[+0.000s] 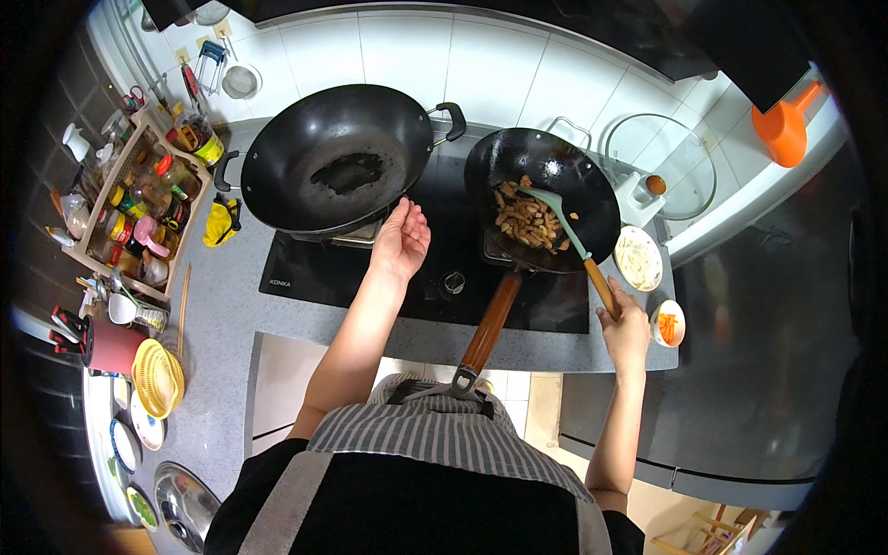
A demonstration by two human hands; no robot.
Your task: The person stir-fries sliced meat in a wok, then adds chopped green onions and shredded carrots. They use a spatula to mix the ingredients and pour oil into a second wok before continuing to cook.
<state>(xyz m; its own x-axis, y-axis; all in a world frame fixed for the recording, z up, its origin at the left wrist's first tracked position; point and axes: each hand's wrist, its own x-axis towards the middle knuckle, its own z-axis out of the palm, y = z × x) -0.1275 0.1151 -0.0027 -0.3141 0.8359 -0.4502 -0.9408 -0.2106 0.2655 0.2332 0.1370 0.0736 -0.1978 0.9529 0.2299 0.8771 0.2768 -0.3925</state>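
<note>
My right hand (624, 327) grips the wooden handle of a spatula (571, 232) with a pale green head. The head rests in a black frying wok (593, 208), among browned strips of cooked meat (525, 218). The wok's brown wooden handle (491, 322) points back towards my apron, and no hand is on it. My left hand (404, 239) holds nothing; its palm is turned up and its fingers are slightly curled and apart. It is just by the near rim of a larger two-handled black wok (333, 139), which has a dark wet patch at its bottom.
Both woks sit on a black glass cooktop (416, 305). To the right are a plate of pale shreds (637, 258), a bowl of orange strips (668, 324) and a glass lid (662, 166). A condiment rack (142, 215), yellow baskets (157, 378) and a steel lid (184, 506) line the left counter.
</note>
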